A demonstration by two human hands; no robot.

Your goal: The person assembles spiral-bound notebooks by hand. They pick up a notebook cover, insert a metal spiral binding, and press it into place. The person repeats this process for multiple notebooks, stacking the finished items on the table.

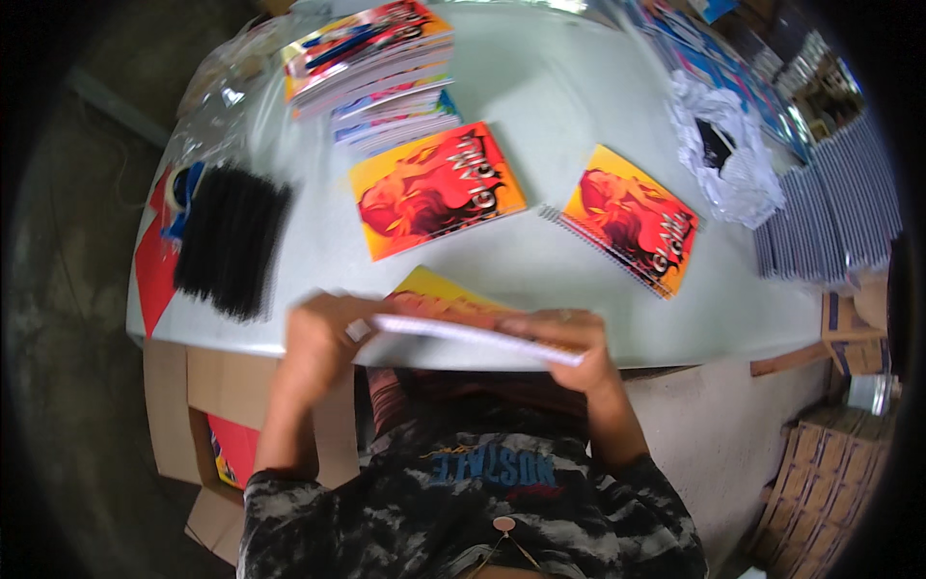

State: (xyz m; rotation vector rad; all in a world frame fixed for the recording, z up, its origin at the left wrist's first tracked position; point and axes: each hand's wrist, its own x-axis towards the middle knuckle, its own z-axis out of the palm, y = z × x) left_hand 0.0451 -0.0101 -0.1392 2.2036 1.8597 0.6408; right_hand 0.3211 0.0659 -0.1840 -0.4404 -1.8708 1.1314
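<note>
Both my hands grip a notebook [473, 338] by its two ends near the table's front edge, its white page edge facing me. My left hand [326, 333] closes on the left end, with a small white patch on a finger; my right hand [577, 347] closes on the right end. Just beyond it shows a yellow-orange cover [424, 285]; I cannot tell whether it belongs to the held notebook. Farther off lies a stack of red and orange notebooks [439, 193]. To its right is a spiral-bound notebook [632, 217] with its wire coil along the near side.
Black binding coils [231, 241] are heaped at the left, beside a tape roll [178, 188]. A tall notebook stack [371, 68] with pens on top stands at the back. A white plastic bag [728, 154] and piled coil-bound books [830, 207] occupy the right. An open carton [227, 386] sits below left.
</note>
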